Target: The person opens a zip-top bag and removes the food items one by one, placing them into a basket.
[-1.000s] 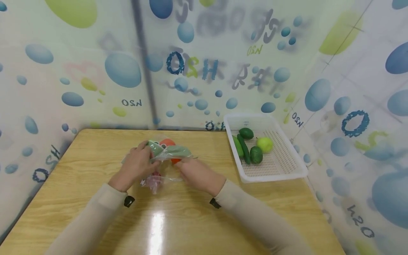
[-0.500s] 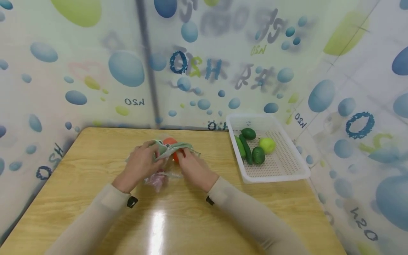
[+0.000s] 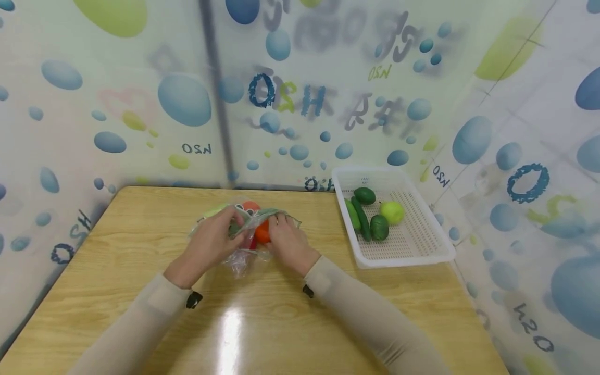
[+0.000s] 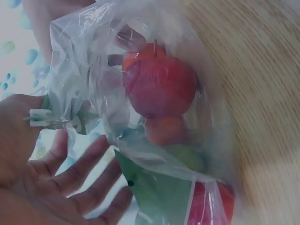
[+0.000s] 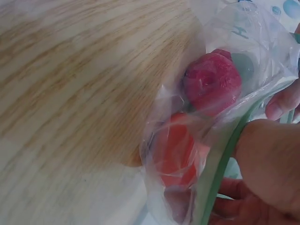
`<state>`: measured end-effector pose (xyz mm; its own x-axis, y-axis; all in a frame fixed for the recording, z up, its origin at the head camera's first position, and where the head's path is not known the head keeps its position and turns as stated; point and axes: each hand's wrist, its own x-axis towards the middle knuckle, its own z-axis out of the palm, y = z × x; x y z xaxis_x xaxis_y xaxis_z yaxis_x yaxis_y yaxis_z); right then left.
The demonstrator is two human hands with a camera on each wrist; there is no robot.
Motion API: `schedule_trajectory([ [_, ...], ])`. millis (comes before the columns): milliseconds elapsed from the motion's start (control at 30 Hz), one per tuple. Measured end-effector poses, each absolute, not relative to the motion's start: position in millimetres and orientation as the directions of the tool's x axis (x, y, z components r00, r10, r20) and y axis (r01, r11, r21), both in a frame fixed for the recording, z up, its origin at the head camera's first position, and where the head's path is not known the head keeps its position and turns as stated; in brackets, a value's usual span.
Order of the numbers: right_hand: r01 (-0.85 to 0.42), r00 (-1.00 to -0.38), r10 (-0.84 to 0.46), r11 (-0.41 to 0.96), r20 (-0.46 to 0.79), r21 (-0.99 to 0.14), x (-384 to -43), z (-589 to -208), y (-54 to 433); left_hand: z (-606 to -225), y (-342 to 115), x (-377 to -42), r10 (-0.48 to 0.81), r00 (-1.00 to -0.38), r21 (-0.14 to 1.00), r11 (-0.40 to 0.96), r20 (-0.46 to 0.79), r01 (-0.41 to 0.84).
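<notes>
I see the left hand (image 3: pixel 208 242), its fingers spread and fairly straight, beside a clear bag (image 4: pixel 154 190) on the wooden table (image 3: pixel 262 333). The bag's green strip (image 5: pixel 222 168) runs crosswise between the hands; a crumpled flap (image 3: pixel 240 262) points to the near side. The right hand (image 3: pixel 288 242), its grip hard to tell, is just beside an orange fruit (image 3: pixel 263 232). Rightmost sits a white basket (image 3: pixel 403 262).

White glare on table (image 3: pixel 272 312); wrist views hazy.
</notes>
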<state>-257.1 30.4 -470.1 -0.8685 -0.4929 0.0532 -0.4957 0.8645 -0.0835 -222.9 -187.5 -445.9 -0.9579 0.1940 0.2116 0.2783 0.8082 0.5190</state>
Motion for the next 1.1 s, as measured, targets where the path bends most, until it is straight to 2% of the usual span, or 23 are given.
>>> schedule_trajectory([
  [167,-0.516,-0.857,-0.512,0.851,0.061,-0.096,-261.5,-476.0,30.5,-447.8,-186.5,-217.9,0.229,-0.927,0.5,0.789,0.298,0.356],
  [300,-0.523,-0.852,-0.518,0.848,0.073,-0.087,-262.0,-479.7,28.9,-450.0,-185.2,-212.4,0.308,-0.855,0.415,0.772,0.417,0.481],
  [400,-0.538,-0.843,-0.533,0.836,0.077,-0.106,-261.9,-479.7,26.9,-451.2,-184.3,-208.6,0.349,-0.823,0.354,0.776,0.449,0.522],
  [600,-0.532,-0.843,-0.535,0.81,0.06,-0.245,-258.0,-477.7,27.2,-451.4,-183.6,-199.7,0.306,-0.878,0.31,0.85,0.368,0.426],
  [800,-0.552,-0.83,-0.552,0.791,0.082,-0.262,-247.1,-471.9,30.9,-453.8,-182.9,-196.9,0.27,-0.921,0.34,0.869,0.282,0.359],
  [933,-0.564,-0.82,-0.565,0.775,0.085,-0.284,-240.3,-463.8,34.8,-453.6,-182.6,-197.7,0.271,-0.93,0.363,0.864,0.247,0.348],
  [1100,-0.567,-0.811,-0.577,0.736,0.094,-0.37,-231.8,-450.3,41.0,-453.4,-183.8,-200.1,0.274,-0.931,0.394,0.849,0.241,0.352],
])
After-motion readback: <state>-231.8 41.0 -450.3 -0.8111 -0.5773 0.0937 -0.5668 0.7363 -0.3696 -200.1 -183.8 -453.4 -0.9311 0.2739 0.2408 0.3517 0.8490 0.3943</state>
